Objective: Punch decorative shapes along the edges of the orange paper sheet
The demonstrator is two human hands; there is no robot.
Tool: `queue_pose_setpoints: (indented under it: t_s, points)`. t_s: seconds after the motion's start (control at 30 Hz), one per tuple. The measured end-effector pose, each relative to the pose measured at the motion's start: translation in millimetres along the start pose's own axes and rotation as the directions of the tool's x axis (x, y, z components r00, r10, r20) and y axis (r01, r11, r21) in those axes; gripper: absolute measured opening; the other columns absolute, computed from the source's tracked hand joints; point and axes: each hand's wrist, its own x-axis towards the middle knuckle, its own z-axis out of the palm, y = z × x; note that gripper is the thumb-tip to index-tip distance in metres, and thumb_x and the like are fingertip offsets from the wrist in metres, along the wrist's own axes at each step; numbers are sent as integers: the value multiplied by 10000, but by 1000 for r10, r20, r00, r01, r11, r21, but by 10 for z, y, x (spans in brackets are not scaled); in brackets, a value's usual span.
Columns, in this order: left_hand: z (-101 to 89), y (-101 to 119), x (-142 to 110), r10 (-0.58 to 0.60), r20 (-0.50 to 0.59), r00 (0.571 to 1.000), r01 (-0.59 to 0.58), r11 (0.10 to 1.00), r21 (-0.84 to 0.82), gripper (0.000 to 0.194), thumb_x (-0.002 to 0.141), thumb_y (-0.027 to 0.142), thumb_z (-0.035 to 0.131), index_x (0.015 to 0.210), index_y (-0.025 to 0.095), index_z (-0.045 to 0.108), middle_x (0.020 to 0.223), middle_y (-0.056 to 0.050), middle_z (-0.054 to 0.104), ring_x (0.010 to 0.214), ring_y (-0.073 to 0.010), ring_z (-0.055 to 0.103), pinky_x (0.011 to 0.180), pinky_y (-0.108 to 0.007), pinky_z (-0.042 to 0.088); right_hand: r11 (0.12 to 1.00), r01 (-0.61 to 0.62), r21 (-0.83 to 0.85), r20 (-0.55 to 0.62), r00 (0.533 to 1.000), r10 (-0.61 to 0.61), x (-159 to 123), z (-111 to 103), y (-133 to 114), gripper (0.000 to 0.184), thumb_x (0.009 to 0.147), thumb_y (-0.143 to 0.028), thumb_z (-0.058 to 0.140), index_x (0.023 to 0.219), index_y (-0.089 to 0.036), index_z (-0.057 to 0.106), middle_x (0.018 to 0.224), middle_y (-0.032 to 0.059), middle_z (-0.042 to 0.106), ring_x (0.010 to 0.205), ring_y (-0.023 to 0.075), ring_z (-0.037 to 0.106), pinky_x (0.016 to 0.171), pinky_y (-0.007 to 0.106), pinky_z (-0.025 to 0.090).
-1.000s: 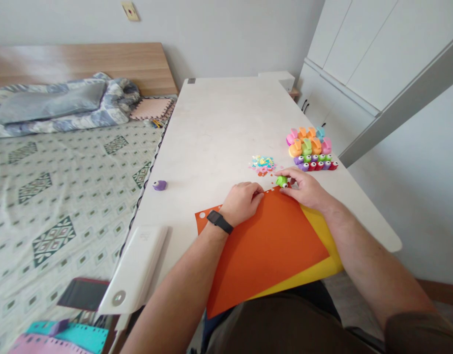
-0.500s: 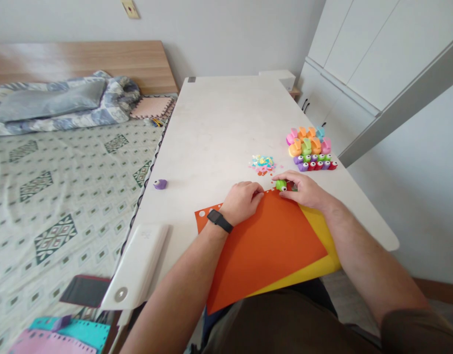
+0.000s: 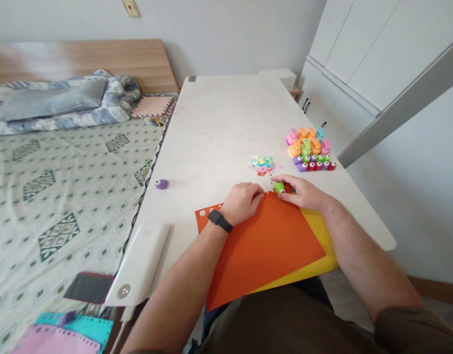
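Observation:
An orange paper sheet (image 3: 270,246) lies on a yellow sheet (image 3: 322,246) at the near edge of the white table (image 3: 219,128). My left hand (image 3: 243,201), with a black watch on the wrist, is curled and presses down on the orange sheet's far edge. My right hand (image 3: 303,192) is closed around a small green paper punch (image 3: 279,187) set on the orange sheet's far corner. Small punched holes run along that edge.
A pile of coloured paper cut-outs (image 3: 262,163) lies just beyond the hands. Several coloured punches (image 3: 310,150) are grouped at the right. A lone purple punch (image 3: 161,184) sits near the left edge. A white device (image 3: 139,263), a bed and cabinets surround the table.
My right hand has slid the green punch a little to the left along the orange sheet's edge. My left hand has stayed put.

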Motion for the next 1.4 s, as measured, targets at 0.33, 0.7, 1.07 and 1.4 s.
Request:
queue_pose_setpoints:
  t_s: [0.33, 0.7, 1.07, 1.4]
  points:
    - [-15, 13, 1, -21, 2, 1000, 21, 1000, -2, 144, 982, 220, 563, 979, 196, 705, 919, -63, 739, 871, -200, 678, 841, -333, 509, 999, -46, 5, 14, 999, 46, 13, -17, 20, 466, 907, -417, 695, 1339, -242, 682, 1133, 59, 733, 921, 233, 664, 875, 388, 549]
    - [-33, 20, -1, -29, 14, 999, 29, 1000, -1, 148, 987, 225, 558, 985, 199, 704, 937, -68, 741, 896, -210, 684, 873, -353, 517, 997, -35, -66, 39, 999, 37, 33, -52, 32, 460, 892, -389, 709, 1331, -256, 686, 1130, 48, 740, 910, 240, 660, 849, 391, 551]
    - [-33, 17, -4, -30, 5, 1000, 30, 999, -15, 148, 992, 233, 560, 985, 198, 703, 936, -65, 739, 897, -208, 678, 878, -351, 514, 994, -69, -83, 31, 997, 72, 24, -54, 47, 438, 880, -355, 719, 1301, -240, 683, 1113, 53, 739, 930, 250, 668, 869, 399, 538]
    - [-41, 24, -7, -33, 15, 999, 33, 999, -5, 149, 993, 237, 562, 988, 197, 705, 940, -64, 738, 895, -210, 674, 877, -356, 511, 996, -90, -25, 11, 996, 91, 41, -22, 51, 357, 845, -344, 749, 1182, -230, 719, 997, 31, 746, 869, 234, 659, 811, 371, 528]
